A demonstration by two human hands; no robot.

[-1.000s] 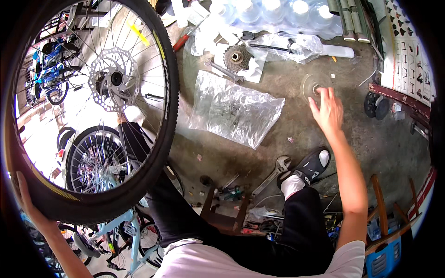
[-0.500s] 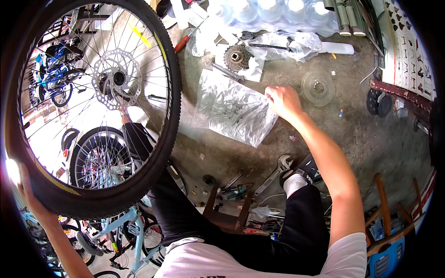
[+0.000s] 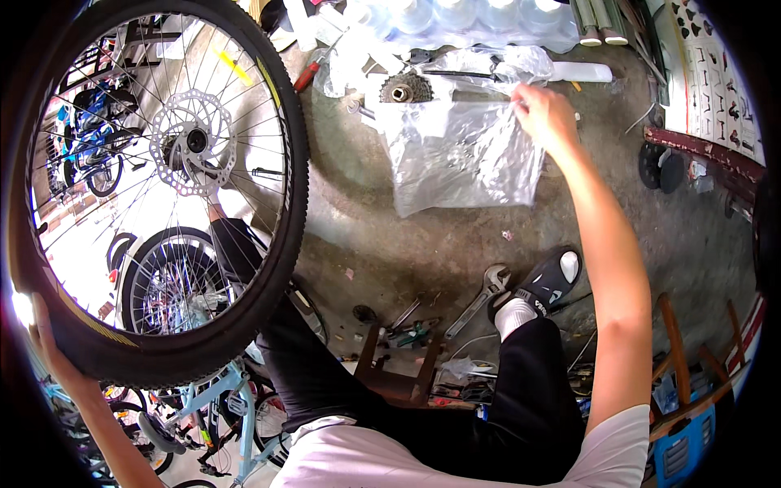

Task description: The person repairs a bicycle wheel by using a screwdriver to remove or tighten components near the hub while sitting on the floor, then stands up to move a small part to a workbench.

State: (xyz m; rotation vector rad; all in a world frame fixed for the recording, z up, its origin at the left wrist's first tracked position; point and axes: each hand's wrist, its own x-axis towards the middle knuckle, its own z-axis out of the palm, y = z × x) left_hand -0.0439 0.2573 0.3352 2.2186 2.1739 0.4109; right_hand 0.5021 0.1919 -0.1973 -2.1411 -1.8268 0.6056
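Note:
At the left, my left hand (image 3: 58, 350) is closed on the lower left of a bicycle wheel (image 3: 187, 358), which stands upright with a knobbly black tyre. A silver brake disc (image 3: 220, 159) surrounds its hub. Further right, my right hand (image 3: 547, 118) pinches the upper right corner of a clear plastic bag (image 3: 468, 163). The bag hangs spread above the floor. By its upper left edge lies a sprocket cassette (image 3: 404, 89), partly covered by the bag, with a red-handled screwdriver (image 3: 307, 76) farther left.
Wrapped water bottles (image 3: 455, 18) line the far side. An adjustable wrench (image 3: 482, 297) lies near my sandalled foot (image 3: 545, 285). A small wooden stool (image 3: 399, 382) stands between my legs, with tools around it. Several bicycles (image 3: 232, 407) stand at the left, and a wooden chair (image 3: 679, 358) at the right.
My right hand has moved up and to the right, drawing the bag with it; the bag now covers the spanner and part of the cassette. My left hand keeps its hold on the wheel.

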